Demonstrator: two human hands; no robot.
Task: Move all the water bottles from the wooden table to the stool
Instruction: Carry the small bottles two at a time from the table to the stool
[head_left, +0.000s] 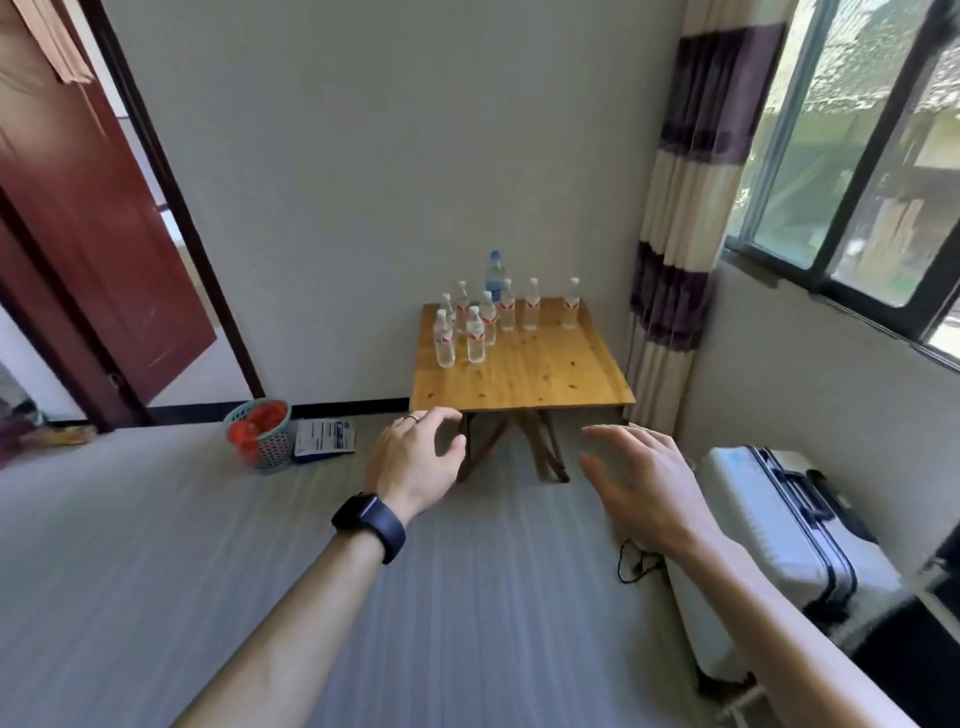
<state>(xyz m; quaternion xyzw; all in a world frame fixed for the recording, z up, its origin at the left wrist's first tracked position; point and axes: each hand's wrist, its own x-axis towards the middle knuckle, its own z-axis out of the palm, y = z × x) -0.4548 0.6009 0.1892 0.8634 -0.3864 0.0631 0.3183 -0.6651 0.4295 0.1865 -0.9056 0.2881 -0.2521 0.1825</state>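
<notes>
A small wooden table (540, 374) stands in the corner against the wall. Several clear water bottles (475, 335) with white caps and red labels stand upright at its back and left. A taller bottle with a blue cap (495, 273) rises behind them. My left hand (415, 457), with a dark watch on the wrist, is stretched out toward the table's near left corner, its fingers relaxed and holding nothing. My right hand (639, 478) reaches forward below the table's near right edge, fingers spread and empty. No stool is in view.
A teal basket (260, 431) with red contents sits on the floor to the table's left, next to a printed packet (324, 439). A white suitcase (779, 535) lies at right under the window. A curtain (675, 249) hangs beside the table. A red door (88, 218) stands open at left.
</notes>
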